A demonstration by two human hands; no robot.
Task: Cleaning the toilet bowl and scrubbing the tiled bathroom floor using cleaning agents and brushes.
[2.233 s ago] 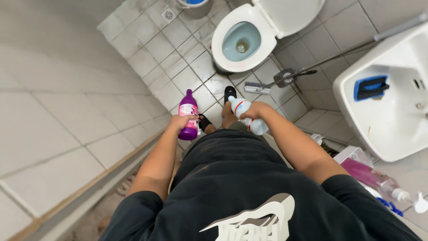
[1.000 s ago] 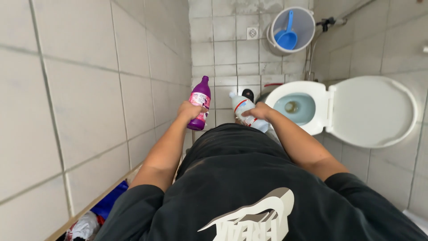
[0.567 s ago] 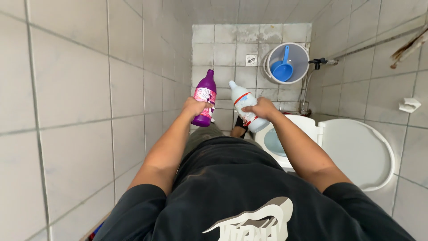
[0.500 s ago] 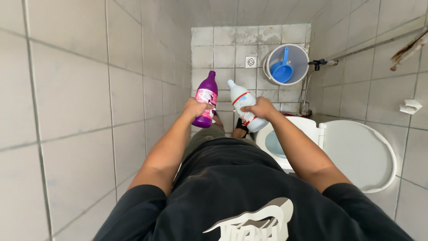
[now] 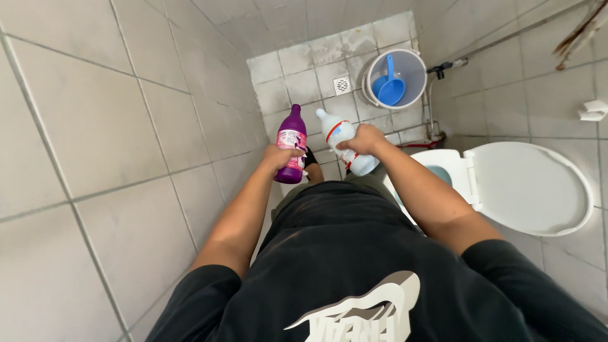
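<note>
Fingers of my left hand [image 5: 277, 156] clamped on purple bottle [image 5: 291, 145], right hand [image 5: 362, 139] fingers clamped on white bottle [image 5: 342, 140], both held above tiled floor [image 5: 297, 85] beside toilet [image 5: 525, 187].

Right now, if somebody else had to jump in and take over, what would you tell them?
Left hand: fingers closed around the purple bottle, cap on, held upright.
Right hand: fingers closed around the white bottle, tilted, cap on.
Both bottles are held in front of the body, above the tiled floor.
Toilet is to the right with its lid up; the bowl mostly hidden behind the right arm.
A bucket with a blue scoop stands in the far corner.
Done: both bottles picked up. Left: neither bottle is opened, nothing poured yet.
</note>
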